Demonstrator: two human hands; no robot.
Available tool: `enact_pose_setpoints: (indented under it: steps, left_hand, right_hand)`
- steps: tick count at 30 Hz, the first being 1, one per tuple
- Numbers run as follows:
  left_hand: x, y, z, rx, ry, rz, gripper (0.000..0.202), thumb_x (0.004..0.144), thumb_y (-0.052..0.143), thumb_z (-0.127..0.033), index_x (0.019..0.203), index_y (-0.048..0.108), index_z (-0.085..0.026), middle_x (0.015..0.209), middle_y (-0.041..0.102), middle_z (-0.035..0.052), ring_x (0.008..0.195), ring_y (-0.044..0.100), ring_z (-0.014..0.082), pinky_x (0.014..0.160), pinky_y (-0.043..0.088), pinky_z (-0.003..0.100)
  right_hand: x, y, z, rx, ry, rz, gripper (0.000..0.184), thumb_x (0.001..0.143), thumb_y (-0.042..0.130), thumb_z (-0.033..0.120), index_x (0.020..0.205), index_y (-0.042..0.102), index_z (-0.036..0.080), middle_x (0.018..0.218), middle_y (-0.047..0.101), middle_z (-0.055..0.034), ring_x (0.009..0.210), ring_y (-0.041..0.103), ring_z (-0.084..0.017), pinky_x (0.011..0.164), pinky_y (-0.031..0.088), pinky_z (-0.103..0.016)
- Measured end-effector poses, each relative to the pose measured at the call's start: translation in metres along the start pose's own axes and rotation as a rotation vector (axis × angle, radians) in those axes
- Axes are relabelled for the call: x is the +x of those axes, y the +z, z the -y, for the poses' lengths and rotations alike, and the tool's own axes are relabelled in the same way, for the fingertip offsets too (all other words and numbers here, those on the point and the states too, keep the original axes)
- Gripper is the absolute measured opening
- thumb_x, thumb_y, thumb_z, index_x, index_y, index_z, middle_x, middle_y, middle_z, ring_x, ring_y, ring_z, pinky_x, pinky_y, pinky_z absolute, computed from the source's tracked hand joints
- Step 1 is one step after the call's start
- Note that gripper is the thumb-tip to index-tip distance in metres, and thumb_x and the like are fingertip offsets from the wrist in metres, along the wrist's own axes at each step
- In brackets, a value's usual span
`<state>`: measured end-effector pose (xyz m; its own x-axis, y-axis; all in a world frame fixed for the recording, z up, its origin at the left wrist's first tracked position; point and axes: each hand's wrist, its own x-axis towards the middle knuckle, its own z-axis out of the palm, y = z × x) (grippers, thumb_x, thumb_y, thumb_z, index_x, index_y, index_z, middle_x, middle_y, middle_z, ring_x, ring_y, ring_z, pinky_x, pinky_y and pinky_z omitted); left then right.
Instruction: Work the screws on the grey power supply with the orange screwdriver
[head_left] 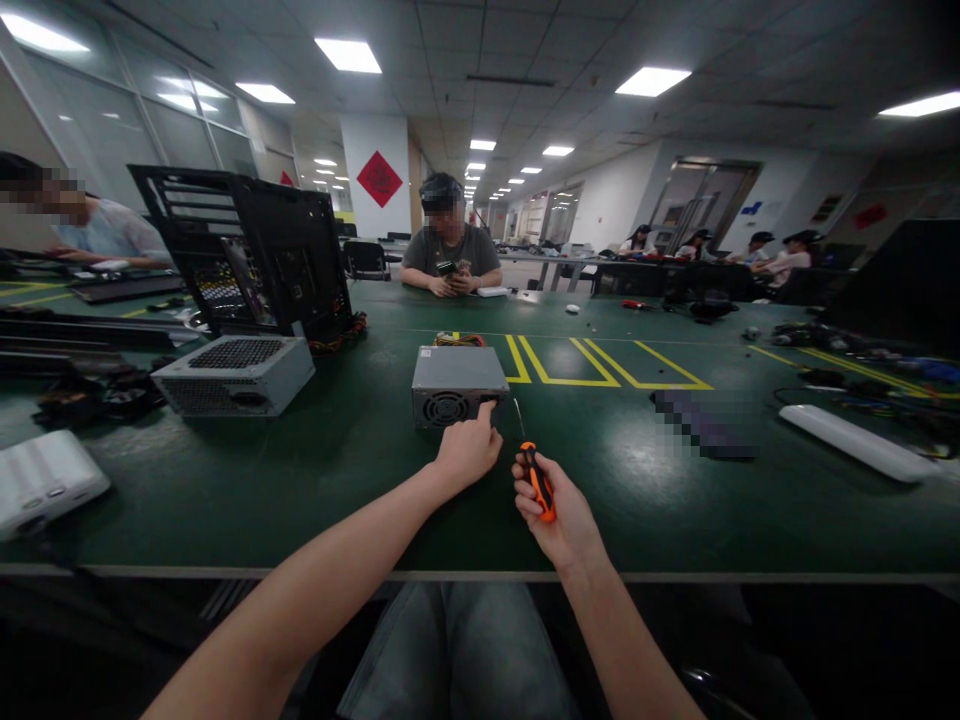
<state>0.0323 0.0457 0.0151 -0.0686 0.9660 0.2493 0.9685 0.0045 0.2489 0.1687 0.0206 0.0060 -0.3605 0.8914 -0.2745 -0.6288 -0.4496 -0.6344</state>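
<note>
A grey computer power supply (459, 370) sits on the green table, its fan grille and socket side facing me. My left hand (466, 447) is at its front right corner, index finger stretched out onto the face near the socket, the other fingers partly curled and nothing held. My right hand (559, 505) grips the orange and black handle of a screwdriver (538, 483). The screwdriver's thin shaft points up and away, its tip just right of the power supply and seemingly apart from it. Bundled cables (461, 340) lie behind the power supply.
To the left stand a second power supply (274, 375) and an open black computer case (300, 265). A white box-shaped device (49, 480) is at the near left. On the right lie a blurred dark item (701, 422) and a long white bar (855, 440). A person (454, 250) sits opposite.
</note>
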Motion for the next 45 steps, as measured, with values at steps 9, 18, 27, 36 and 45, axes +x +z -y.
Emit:
enact_pose_setpoints:
  steps: [9,18,27,36,45]
  left_hand:
    - [0.002,0.007,-0.002,-0.041,0.223,0.042,0.027,0.092,0.036,-0.030,0.116,0.048,-0.026,0.102,0.066,0.0019,0.089,0.063,0.0185,0.076,0.047,0.030]
    - [0.020,0.023,-0.004,-0.050,0.294,0.073,0.023,0.089,0.043,-0.032,0.097,0.062,-0.025,0.099,0.066,0.0010,0.091,0.061,0.0193,0.075,0.046,0.029]
    - [0.016,0.001,0.012,-0.788,0.169,-0.108,0.018,0.084,0.048,-0.032,0.088,0.058,-0.019,0.084,0.062,0.0016,0.063,0.058,0.0111,0.055,0.044,0.022]
    - [0.025,-0.003,0.024,-1.434,0.060,0.069,0.023,0.073,0.066,-0.031,0.087,0.062,-0.013,0.082,0.064,0.0036,0.073,0.058,0.0101,0.064,0.044,0.020]
    - [0.022,-0.008,0.020,-1.639,-0.025,0.147,0.037,0.065,0.075,-0.027,0.095,0.059,-0.014,0.081,0.064,0.0024,0.073,0.059,0.0096,0.067,0.044,0.021]
  right_hand:
    - [-0.003,-0.027,0.026,-0.093,-0.173,-0.057,0.011,0.072,0.058,0.022,0.075,0.060,0.012,0.061,0.058,-0.0019,0.043,0.043,-0.004,0.032,0.030,-0.012]
    - [-0.008,-0.031,0.023,-0.266,-0.234,-0.030,0.026,0.065,0.070,0.035,0.079,0.058,0.015,0.066,0.058,0.0000,0.048,0.044,-0.005,0.036,0.029,-0.014]
    - [-0.010,-0.033,0.015,-0.552,-0.281,0.018,0.033,0.070,0.064,0.048,0.083,0.057,0.018,0.068,0.053,0.0021,0.047,0.040,-0.004,0.036,0.027,-0.016]
    - [-0.010,-0.036,0.014,-0.706,-0.287,0.112,0.032,0.077,0.056,0.049,0.088,0.054,0.018,0.068,0.051,0.0031,0.045,0.036,-0.003,0.037,0.024,-0.017]
    - [-0.009,-0.038,0.013,-0.749,-0.287,0.123,0.031,0.078,0.055,0.048,0.091,0.055,0.019,0.067,0.050,0.0039,0.043,0.036,-0.003,0.037,0.023,-0.017]
